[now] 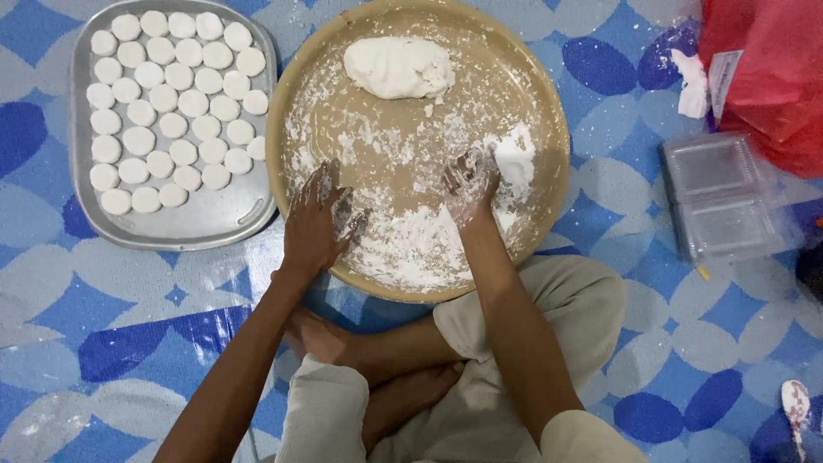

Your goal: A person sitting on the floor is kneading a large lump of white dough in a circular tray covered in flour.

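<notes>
Lying beside red bag (771, 77), clear plastic packages (716, 201).

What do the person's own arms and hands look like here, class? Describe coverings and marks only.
Both arms are bare, with no sleeves, gloves, rings or watch visible. The left hand has white flour dusted on its fingers; the right hand is coated more heavily in white flour. Light beige trousers cover the legs.
</notes>
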